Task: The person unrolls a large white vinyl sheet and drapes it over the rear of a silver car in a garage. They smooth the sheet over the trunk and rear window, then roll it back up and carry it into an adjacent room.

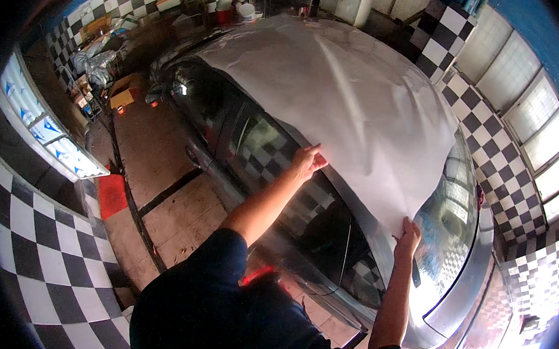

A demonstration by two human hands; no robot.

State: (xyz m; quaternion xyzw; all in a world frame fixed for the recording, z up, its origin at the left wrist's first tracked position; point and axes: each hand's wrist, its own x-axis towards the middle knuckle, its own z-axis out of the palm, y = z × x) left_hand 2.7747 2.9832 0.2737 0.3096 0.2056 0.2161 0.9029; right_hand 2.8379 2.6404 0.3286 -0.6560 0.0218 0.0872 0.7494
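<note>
At centre the left hand (307,162) and, lower right, the right hand (408,237) pinch the grey film (361,122) between fingers, seemingly positioning it over the car (318,219); the next pull calls for even tension.

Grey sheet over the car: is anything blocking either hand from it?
Nothing visible: the left hand is on the grey sheet at its near edge, above the side windows, and the right hand is at its corner beside the rear window.
</note>
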